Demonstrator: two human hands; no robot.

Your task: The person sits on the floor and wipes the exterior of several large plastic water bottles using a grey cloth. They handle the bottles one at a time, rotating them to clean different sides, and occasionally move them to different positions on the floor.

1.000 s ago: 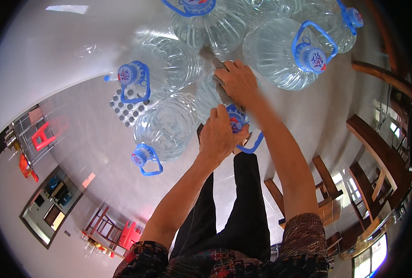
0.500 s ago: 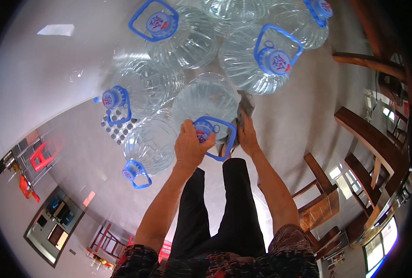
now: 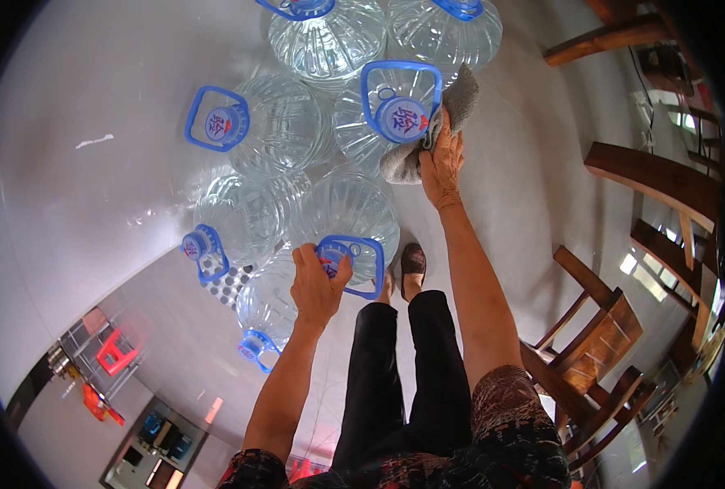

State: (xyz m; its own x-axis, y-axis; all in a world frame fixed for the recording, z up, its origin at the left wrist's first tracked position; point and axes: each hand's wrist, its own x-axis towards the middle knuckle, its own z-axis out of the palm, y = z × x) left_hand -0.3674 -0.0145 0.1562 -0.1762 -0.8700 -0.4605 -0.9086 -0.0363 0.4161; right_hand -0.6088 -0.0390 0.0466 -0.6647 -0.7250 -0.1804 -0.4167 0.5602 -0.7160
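My left hand (image 3: pixel 317 287) is closed around the blue cap of the nearest clear water bottle (image 3: pixel 353 202). That bottle's blue handle loop (image 3: pixel 381 269) sticks out to the right of my fingers. With my right hand (image 3: pixel 442 169) I hold a crumpled grey cloth (image 3: pixel 462 96), pressing it to the right side of a farther water bottle (image 3: pixel 361 130), by its blue cap (image 3: pixel 402 120). Ribbed clear bottles with blue caps and handles crowd around these two: one to the left (image 3: pixel 281 126), another lower left (image 3: pixel 236 208), and more at the far side.
Wooden chairs (image 3: pixel 599 334) and a curved wooden piece (image 3: pixel 656 175) stand on the right. A white surface (image 3: pixel 69 204) fills the left. Beside the lower-left bottles lies a dotted patch (image 3: pixel 230 281). A red stool (image 3: pixel 118 352) stands farther off at lower left.
My right hand has moved the cloth forward from the nearest bottle to a farther one. My left hand stays on the nearest cap. The view has shifted, so the bottles appear in different places.
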